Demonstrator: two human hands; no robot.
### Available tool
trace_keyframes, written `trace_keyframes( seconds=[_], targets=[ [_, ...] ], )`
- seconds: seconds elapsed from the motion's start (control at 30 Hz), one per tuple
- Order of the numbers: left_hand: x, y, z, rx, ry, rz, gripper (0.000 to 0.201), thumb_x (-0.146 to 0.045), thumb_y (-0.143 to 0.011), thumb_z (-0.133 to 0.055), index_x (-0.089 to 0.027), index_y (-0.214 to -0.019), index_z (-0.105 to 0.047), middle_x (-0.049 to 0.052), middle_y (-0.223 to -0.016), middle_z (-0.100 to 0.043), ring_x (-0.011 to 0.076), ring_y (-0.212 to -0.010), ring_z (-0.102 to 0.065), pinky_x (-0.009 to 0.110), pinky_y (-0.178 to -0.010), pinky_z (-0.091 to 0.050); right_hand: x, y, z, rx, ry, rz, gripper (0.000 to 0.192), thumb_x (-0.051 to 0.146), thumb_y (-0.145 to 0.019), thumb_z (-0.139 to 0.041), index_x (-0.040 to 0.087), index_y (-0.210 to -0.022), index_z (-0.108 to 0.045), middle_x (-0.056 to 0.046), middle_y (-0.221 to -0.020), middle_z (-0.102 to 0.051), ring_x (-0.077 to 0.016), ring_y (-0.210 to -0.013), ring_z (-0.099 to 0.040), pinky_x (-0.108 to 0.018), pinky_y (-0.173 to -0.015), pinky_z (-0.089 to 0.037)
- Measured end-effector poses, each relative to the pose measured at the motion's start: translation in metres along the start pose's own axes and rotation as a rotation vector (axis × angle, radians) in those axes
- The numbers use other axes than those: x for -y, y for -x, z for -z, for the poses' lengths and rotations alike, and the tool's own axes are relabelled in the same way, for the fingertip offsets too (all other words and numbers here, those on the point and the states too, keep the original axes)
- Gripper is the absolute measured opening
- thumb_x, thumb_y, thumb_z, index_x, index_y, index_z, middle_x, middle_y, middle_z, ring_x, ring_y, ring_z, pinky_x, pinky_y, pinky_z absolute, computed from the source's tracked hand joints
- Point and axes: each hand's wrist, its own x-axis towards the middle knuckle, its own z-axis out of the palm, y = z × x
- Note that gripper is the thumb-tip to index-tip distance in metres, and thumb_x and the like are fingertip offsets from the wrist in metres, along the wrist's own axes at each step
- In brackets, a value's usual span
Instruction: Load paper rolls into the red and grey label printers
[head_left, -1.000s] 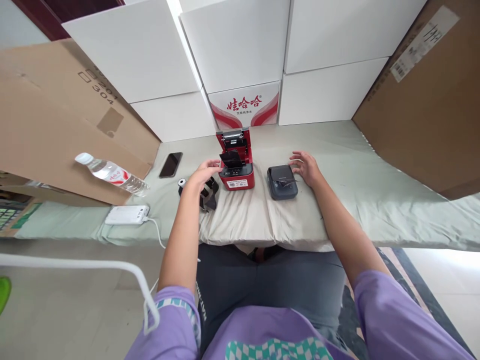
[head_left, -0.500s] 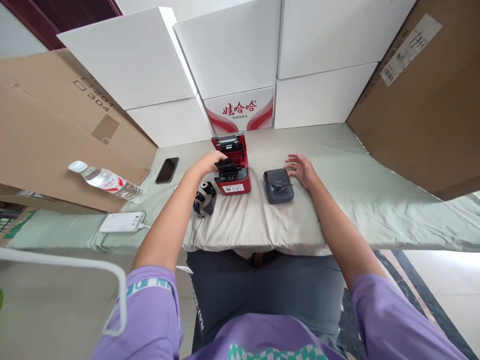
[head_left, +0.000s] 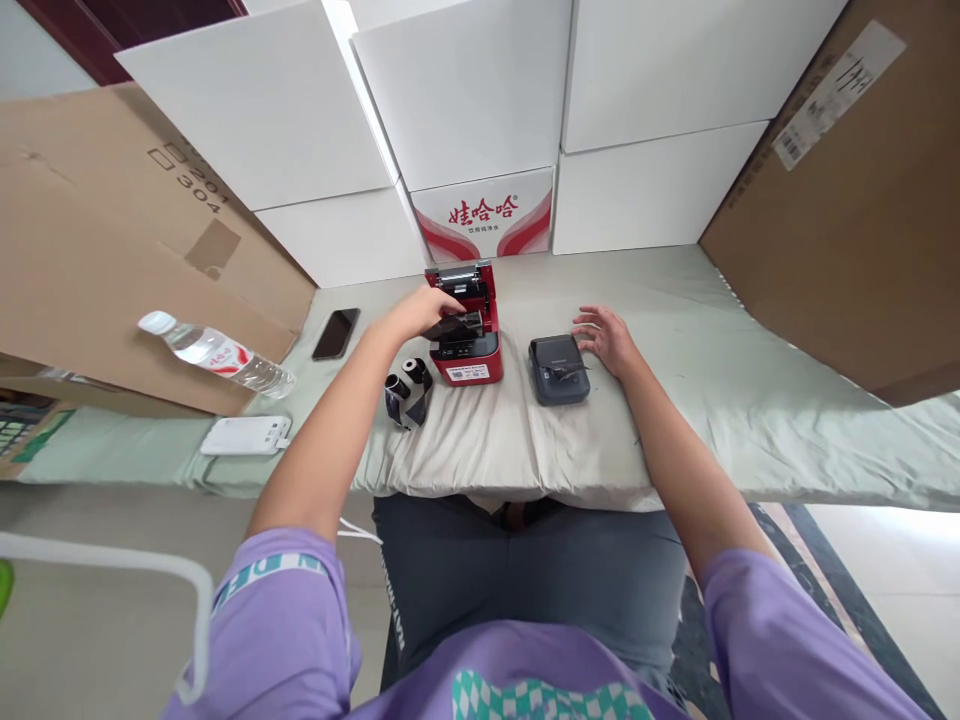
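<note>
A small red label printer (head_left: 488,370) stands on the cloth with its lid up. My left hand (head_left: 422,308) reaches over its left side, fingers closed on a glossy black film (head_left: 452,328) above the printer's open bay. How the film runs inside is partly hidden. Left of the printer lie black ribbon rolls (head_left: 409,392) with a loose length of dark film. My right hand (head_left: 606,337) rests on the cloth, fingers spread, beside the right edge of a dark grey compact printer (head_left: 559,388). A thin dark scrap (head_left: 568,371) lies on top of that printer.
At left are a phone (head_left: 336,334), a water bottle (head_left: 217,352) leaning on a cardboard box (head_left: 97,250), and a white power bank (head_left: 246,436) with a cable. White cartons (head_left: 465,100) line the back; another cardboard box (head_left: 847,220) stands right.
My left hand has shifted slightly, and the black film now lies more lengthwise across the red printer's bay. My right hand stays beside the grey printer. The view has moved slightly.
</note>
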Motion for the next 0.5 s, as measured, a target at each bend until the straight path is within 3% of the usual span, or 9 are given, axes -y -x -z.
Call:
trace_keyframes(
  seconds=[0.03, 0.1, 0.17, 0.23, 0.37, 0.43, 0.5],
  targets=[
    [-0.003, 0.009, 0.011, 0.041, -0.091, -0.057, 0.028, -0.024, -0.061, -0.086, -0.023, -0.089, -0.086, 0.007, -0.091, -0.079, 0.0318, -0.095, -0.073, 0.041, -0.098, -0.055, 0.0, 0.0, 0.0, 0.001, 0.005, -0.001, 0.05, 0.068, -0.076, -0.076, 0.028, -0.104, -0.066, -0.005, -0.098, -0.069, -0.019, -0.081, -0.069, -0.027, -0.055, -0.057],
    [-0.009, 0.032, 0.036, -0.051, -0.16, -0.092, 0.039, -0.032, -0.072, -0.081, -0.022, -0.11, -0.085, 0.007, -0.1, -0.079, 0.0281, -0.095, -0.072, 0.039, -0.098, -0.056, 0.0, 0.0, 0.0, 0.001, 0.005, -0.003, 0.049, 0.068, -0.077, -0.075, 0.029, -0.104, -0.066, -0.005, -0.098, -0.069, -0.0187, -0.081, -0.069, -0.027, -0.055, -0.057],
    [-0.012, 0.055, 0.061, -0.196, -0.087, -0.055, 0.041, -0.033, -0.083, -0.07, -0.02, -0.12, -0.082, 0.008, -0.105, -0.077, 0.0245, -0.091, -0.071, 0.038, -0.092, -0.058, -0.001, 0.0, 0.001, -0.002, -0.01, -0.007, 0.049, 0.068, -0.076, -0.077, 0.028, -0.103, -0.067, -0.005, -0.097, -0.07, -0.0183, -0.08, -0.068, -0.026, -0.055, -0.057],
    [-0.008, 0.073, 0.083, -0.236, -0.004, -0.001, 0.044, -0.029, -0.085, -0.067, -0.016, -0.126, -0.078, 0.01, -0.11, -0.075, 0.0211, -0.083, -0.069, 0.036, -0.083, -0.059, -0.002, -0.001, 0.001, -0.005, -0.027, -0.01, 0.049, 0.067, -0.074, -0.079, 0.028, -0.102, -0.068, -0.004, -0.096, -0.07, -0.0178, -0.08, -0.068, -0.025, -0.055, -0.056],
    [0.018, 0.091, 0.111, -0.09, -0.139, 0.292, 0.042, -0.022, -0.074, -0.078, -0.017, -0.116, -0.08, 0.01, -0.097, -0.074, 0.0207, -0.064, -0.065, 0.036, -0.067, -0.056, -0.002, -0.003, 0.002, -0.004, -0.02, -0.008, 0.047, 0.066, -0.075, -0.078, 0.028, -0.101, -0.068, -0.004, -0.096, -0.07, -0.0181, -0.079, -0.068, -0.026, -0.054, -0.057],
    [0.036, 0.096, 0.122, -0.025, -0.283, 0.419, 0.035, -0.02, -0.068, -0.081, -0.02, -0.103, -0.082, 0.008, -0.095, -0.076, 0.0223, -0.061, -0.066, 0.037, -0.067, -0.055, -0.003, -0.003, 0.002, -0.005, -0.005, -0.006, 0.047, 0.066, -0.076, -0.077, 0.028, -0.101, -0.068, -0.005, -0.096, -0.07, -0.0186, -0.079, -0.068, -0.026, -0.054, -0.057],
    [0.053, 0.103, 0.135, -0.028, -0.37, 0.456, 0.034, -0.019, -0.064, -0.083, -0.023, -0.098, -0.082, 0.006, -0.099, -0.078, 0.0228, -0.067, -0.068, 0.036, -0.072, -0.055, -0.003, -0.004, 0.002, -0.008, 0.002, -0.002, 0.047, 0.067, -0.076, -0.077, 0.028, -0.102, -0.068, -0.005, -0.096, -0.07, -0.019, -0.079, -0.068, -0.027, -0.054, -0.057]
  ],
)
